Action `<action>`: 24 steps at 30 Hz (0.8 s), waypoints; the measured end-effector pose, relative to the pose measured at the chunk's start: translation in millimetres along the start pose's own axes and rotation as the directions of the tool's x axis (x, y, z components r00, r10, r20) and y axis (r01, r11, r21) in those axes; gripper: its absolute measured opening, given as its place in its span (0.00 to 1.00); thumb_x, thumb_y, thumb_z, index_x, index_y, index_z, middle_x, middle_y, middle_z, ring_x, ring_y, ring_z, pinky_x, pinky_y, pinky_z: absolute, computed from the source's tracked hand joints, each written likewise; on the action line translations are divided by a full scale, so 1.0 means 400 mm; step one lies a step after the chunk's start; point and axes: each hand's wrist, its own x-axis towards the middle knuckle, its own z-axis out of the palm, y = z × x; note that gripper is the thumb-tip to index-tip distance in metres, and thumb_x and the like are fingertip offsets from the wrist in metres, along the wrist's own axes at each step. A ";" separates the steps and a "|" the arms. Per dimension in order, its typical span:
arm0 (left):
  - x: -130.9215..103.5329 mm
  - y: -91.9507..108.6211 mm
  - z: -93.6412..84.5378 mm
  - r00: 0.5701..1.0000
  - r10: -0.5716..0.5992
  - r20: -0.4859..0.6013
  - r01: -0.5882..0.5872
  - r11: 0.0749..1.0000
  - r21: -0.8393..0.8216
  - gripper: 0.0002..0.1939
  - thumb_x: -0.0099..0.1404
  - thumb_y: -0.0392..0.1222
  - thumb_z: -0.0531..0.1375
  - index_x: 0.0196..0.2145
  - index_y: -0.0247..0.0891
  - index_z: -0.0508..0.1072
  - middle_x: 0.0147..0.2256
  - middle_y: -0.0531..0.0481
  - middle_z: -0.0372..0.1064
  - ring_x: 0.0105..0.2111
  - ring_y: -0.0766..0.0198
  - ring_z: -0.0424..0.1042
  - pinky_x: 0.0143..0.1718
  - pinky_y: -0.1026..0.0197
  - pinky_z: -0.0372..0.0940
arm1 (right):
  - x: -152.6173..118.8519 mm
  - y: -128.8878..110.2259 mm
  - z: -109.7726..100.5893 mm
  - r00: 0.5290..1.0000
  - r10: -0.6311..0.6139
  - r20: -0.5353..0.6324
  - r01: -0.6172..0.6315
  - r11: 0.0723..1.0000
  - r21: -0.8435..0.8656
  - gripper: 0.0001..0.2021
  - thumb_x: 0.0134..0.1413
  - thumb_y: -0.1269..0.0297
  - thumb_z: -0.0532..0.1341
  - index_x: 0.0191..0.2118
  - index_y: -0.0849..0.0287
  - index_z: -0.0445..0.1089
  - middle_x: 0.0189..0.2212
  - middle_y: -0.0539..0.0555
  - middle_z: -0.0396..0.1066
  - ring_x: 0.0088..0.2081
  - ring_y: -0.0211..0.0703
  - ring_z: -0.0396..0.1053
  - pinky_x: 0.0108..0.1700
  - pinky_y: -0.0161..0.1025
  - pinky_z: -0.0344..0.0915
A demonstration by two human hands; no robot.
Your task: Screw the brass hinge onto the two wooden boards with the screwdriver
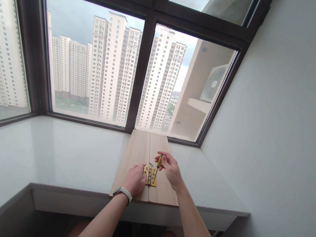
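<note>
A brass-coloured hinge (152, 182) lies unfolded across the seam between two pale wooden boards (136, 147). My left hand (134, 180), with a band on its wrist, rests on the left board, its bent fingers and thumb holding the hinge's left leaf. In my right hand (171, 170) is a screwdriver (159, 161) with a yellow and black handle, gripped between thumb and fingers. Its shaft points down at the hinge's right leaf; whether the tip sits in a screw is too small to tell. Small dark screws (151, 164) lie just beyond the hinge.
The boards lie on a white windowsill counter (78, 158), reaching from its front edge to the window. Dark window frames (140, 71) stand behind, with tall buildings outside. A white wall (282, 115) closes off the right side. My knees are below the counter.
</note>
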 end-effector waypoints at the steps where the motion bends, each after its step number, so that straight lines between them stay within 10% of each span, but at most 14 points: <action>1: 0.000 -0.001 0.001 1.000 0.002 0.001 -0.002 1.000 0.002 0.25 0.72 0.45 0.53 0.64 0.36 0.66 0.60 0.41 0.71 0.61 0.51 0.64 0.61 0.54 0.55 | 0.000 -0.001 -0.004 1.000 0.004 0.010 -0.004 1.000 0.001 0.24 0.62 0.40 0.64 0.49 0.57 0.76 0.41 0.59 0.79 0.43 0.50 0.76 0.32 0.39 0.70; 24: -0.003 0.005 -0.007 1.000 -0.001 0.018 0.001 1.000 -0.004 0.24 0.72 0.45 0.52 0.63 0.37 0.66 0.60 0.39 0.71 0.61 0.51 0.64 0.60 0.54 0.55 | 0.005 0.029 0.008 0.983 -0.079 -0.164 0.058 0.990 -0.131 0.24 0.54 0.40 0.71 0.40 0.57 0.72 0.37 0.59 0.77 0.40 0.52 0.75 0.27 0.40 0.74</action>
